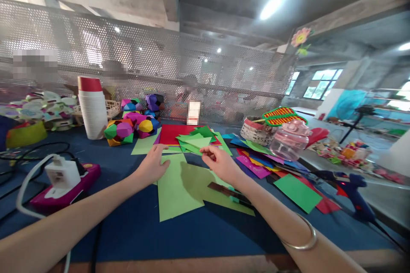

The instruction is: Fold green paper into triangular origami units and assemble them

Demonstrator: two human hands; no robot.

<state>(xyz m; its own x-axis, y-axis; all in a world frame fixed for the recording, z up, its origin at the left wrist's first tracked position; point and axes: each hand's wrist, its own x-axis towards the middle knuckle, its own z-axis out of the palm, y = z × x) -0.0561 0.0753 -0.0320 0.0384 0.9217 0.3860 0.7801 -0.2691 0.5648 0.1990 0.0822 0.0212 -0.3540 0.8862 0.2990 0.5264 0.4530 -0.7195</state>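
My left hand (153, 164) is over the left edge of a light green paper sheet (176, 200), thumb apart from the fingers, holding nothing. My right hand (222, 163) has its fingers curled together beside a pile of cut green paper pieces (195, 140); whether a piece is pinched in the fingertips is hidden. Another light green sheet (203, 177) lies slantwise partly under the first. On it, beneath my right forearm, rests a cutter-like tool with a brown blade-shaped end (218, 188) and teal parts. Red paper (169, 134) lies behind the hands.
At left stand a power strip (88, 177) with plug and cables, stacked paper cups (92, 111) and colourful paper balls (120, 131). At right are a basket (256, 130), a pink clear jar (288, 140), coloured sheets (297, 192) and a blue glue gun (350, 187). A perforated screen (144, 59) rises behind.
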